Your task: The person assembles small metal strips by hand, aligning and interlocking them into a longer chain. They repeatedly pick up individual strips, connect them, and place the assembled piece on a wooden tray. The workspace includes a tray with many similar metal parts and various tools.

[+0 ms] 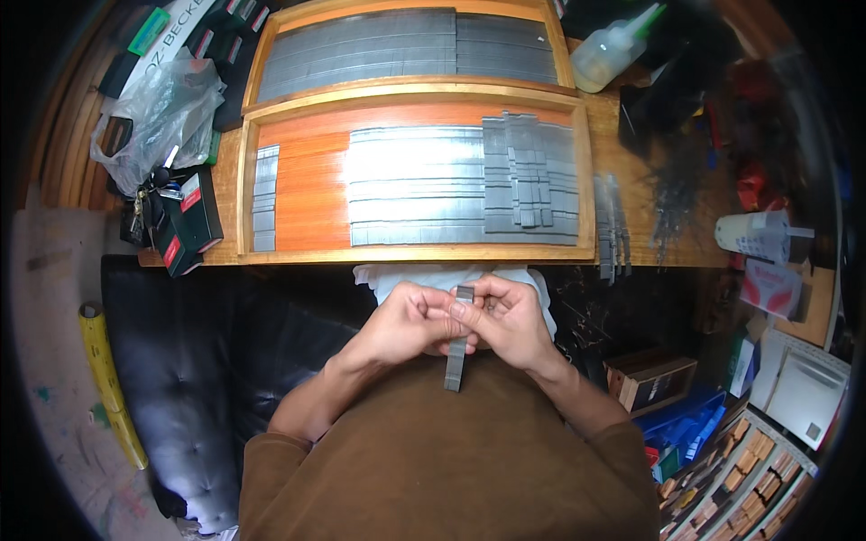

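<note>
In front of my chest, both hands hold one narrow stack of thin grey metal strips [455,368], whose upper end shows between the fingertips and whose lower end hangs down over the brown shirt. My left hand [408,322] is closed, its thumb and fingers pinching the stack from the left. From the other side my right hand [513,325] grips it too, with its thumb across the front. Beyond the hands, a wooden tray [415,257] with an orange floor holds rows of similar strips [415,185], with shorter pieces [528,185] on top at right.
A second wooden tray [415,86] of grey strips lies behind. Loose strips [612,225] and a squeeze bottle [609,56] are on the table's right. At left are a plastic bag [167,113], keys [140,212] and dark boxes [192,221]. A wooden box [651,380] sits lower right.
</note>
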Tool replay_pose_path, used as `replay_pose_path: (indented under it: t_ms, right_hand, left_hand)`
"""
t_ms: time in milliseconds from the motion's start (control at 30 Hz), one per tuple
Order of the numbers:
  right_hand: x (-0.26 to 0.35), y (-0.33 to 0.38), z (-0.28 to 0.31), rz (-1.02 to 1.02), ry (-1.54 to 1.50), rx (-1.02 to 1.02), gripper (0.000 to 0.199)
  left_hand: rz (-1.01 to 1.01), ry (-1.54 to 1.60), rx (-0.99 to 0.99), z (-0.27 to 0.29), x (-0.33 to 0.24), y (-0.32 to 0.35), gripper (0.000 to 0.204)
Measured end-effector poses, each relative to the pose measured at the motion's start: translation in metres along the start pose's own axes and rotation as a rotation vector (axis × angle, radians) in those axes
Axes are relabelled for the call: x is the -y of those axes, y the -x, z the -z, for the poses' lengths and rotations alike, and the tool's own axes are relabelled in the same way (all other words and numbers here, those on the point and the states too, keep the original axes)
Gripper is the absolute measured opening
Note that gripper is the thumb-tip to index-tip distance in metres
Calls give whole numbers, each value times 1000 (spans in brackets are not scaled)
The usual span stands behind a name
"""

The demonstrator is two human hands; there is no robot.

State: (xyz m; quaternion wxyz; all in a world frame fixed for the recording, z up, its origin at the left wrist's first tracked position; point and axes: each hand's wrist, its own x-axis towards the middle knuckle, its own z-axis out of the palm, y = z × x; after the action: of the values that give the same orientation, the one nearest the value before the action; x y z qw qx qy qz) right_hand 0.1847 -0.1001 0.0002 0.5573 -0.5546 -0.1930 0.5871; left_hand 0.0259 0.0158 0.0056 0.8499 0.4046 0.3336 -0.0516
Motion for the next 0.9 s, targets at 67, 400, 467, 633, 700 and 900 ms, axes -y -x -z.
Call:
replay_pose_path:
  t_ms: [67,400,467,633,700,900]
  right_hand:
    - [-30,-11,11,-112,-154,24,15]
    - [-20,-8,-3,423,295,-31,12]
    - [-4,-2,-7,509,394,3,16]
    - [10,-5,-11,649,446,84,20]
    - [13,-6,-11,645,447,108,21]
    - [12,-10,-6,583,433,120,16]
  left_hand:
    - [-24,15,-2,14,11,-18,17]
    - [-467,-439,-144,13,20,-2,16]
    - [-664,-672,-182,14,19,4,16]
    - [-907,-663,-220,15,16,5,23]
    - [-902,-681,-213,15,15,6,22]
    - [-831,-701,-220,14,14,9,21]
